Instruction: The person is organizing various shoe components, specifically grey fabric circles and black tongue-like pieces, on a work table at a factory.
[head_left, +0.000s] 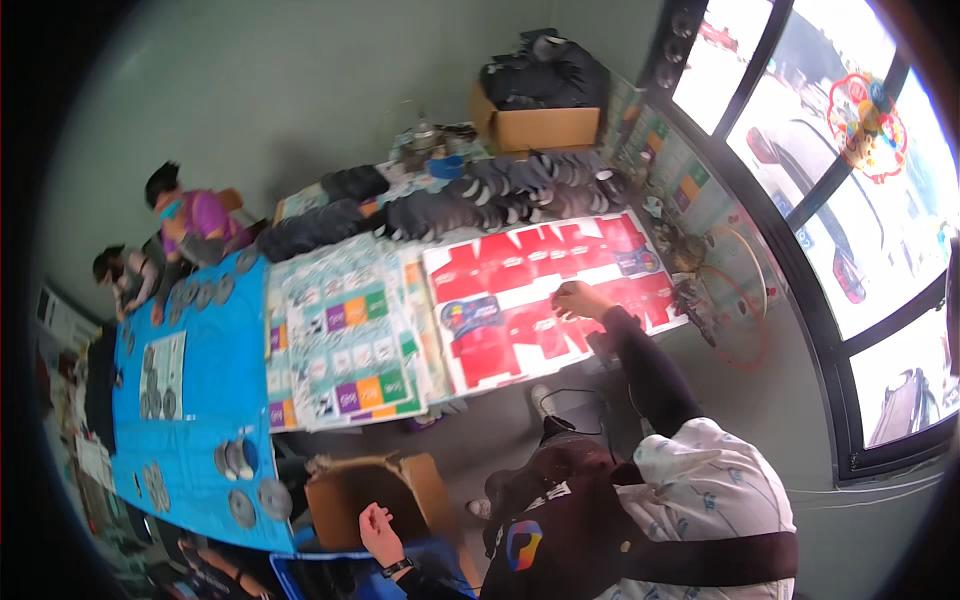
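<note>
My right hand (582, 300) reaches over the large red-and-white printed sheet (515, 330) at the right end of the table. Its fingers are bent downward and apart, and I see nothing in them. Whether they touch the sheet I cannot tell. My left hand (380, 532), with a dark band at the wrist, hangs low in front of an open cardboard box (340, 498), close to a blue chair (325, 572). Its fingers are loosely curled, the thumb apart, with nothing visible in them. Left of the red sheet lie layered printed sheets (345, 350) with coloured squares.
Rows of dark grey, rounded pieces (450, 208) line the table's back. Behind them stands a cardboard box (545, 130) heaped with dark items. Two people sit beyond the blue-covered table (215, 365), which holds several grey discs (275, 498). A hoop (735, 330) leans under the window.
</note>
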